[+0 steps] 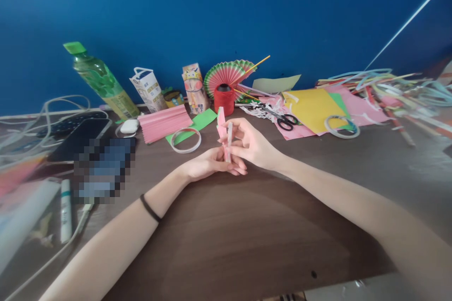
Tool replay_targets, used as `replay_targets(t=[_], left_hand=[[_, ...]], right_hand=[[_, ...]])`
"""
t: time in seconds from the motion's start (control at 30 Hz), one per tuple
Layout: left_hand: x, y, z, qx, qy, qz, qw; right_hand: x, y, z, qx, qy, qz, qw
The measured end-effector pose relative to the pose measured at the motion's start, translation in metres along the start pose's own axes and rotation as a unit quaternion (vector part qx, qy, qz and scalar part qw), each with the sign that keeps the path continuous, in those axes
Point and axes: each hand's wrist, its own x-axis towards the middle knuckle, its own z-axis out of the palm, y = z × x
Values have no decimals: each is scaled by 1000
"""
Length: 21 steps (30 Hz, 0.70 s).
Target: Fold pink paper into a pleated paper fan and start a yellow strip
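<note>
Above the table's middle, my left hand [209, 162] grips the lower end of a narrow folded pink paper [221, 122] with a green edge, held upright. My right hand [254, 145] is closed close beside it, its fingers pinching a whitish translucent strip [230, 136] along the paper. Whether the strip is stuck to the paper I cannot tell. Fingers cover the lower part of both. Behind the hands stand a spool of red thread [224, 101] and a pink pleated paper fan [226, 77] with a green rim.
Left of my hands lie a tape roll [185, 140], green paper [203, 122] and pleated pink paper [165, 123]. Black scissors [286, 122], yellow paper [310, 110] and another tape roll [342, 127] are on the right. A green bottle [106, 82] leans at the back left.
</note>
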Motion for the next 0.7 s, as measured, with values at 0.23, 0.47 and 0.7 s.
replay_targets(t=[0.23, 0.47, 0.7], left_hand=[[0, 0, -1, 12, -6, 2, 1000], [0, -2, -2, 1, -7, -1, 1000], [0, -3, -3, -5, -9, 1, 1000]], right_hand=[[-2, 2, 1, -31, 1, 0, 1000], [-4, 2, 2, -48, 12, 0, 999], [-3, -1, 4, -44, 23, 3, 999]])
